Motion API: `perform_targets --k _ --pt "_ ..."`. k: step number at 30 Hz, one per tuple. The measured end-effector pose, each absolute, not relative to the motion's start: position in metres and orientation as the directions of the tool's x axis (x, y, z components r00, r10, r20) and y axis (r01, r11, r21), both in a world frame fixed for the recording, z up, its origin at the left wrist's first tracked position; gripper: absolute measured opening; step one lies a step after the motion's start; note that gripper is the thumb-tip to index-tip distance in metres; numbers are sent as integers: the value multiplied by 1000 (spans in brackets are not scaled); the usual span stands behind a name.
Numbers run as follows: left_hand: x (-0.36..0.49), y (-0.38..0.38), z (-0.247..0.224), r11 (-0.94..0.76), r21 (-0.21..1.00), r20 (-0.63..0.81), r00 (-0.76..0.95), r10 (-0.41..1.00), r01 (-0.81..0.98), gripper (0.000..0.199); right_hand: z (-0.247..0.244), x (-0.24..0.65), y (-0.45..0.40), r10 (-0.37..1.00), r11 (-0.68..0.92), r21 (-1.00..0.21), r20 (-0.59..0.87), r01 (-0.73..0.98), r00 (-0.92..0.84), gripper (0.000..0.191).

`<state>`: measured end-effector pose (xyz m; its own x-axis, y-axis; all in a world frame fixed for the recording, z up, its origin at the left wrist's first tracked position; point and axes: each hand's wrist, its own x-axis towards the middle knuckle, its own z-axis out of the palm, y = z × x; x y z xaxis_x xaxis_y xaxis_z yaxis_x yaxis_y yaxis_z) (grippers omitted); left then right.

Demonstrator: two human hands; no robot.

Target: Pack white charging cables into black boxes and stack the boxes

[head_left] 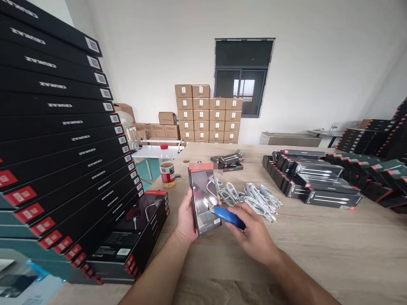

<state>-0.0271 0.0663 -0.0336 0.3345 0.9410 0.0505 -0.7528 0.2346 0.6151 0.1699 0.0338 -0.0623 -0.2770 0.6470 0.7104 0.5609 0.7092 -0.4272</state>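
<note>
My left hand is closed around the left side of a slim black cable box, held tilted up above the table. Printed on its face are a phone and a white cable. My right hand grips a blue box cutter, its tip against the lower part of the box face. Whether the tip cuts into the surface I cannot tell. Just behind the box lie bundles of white cables on the wooden table.
A tall stack of black boxes rises at the left, with a shorter stack beside it. A red-capped bottle stands close by. Rows of small black boxes fill the right side; a few flat boxes lie farther back. Cartons line the wall.
</note>
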Motion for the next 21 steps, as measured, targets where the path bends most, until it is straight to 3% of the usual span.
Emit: perform_targets --k 7,21 --pt "-28 66 -32 243 655 67 375 924 -716 67 -66 170 32 634 721 -421 721 550 -279 27" --pt "-26 64 -29 236 685 38 357 933 -690 67 -66 170 34 623 729 -407 728 551 -286 27"
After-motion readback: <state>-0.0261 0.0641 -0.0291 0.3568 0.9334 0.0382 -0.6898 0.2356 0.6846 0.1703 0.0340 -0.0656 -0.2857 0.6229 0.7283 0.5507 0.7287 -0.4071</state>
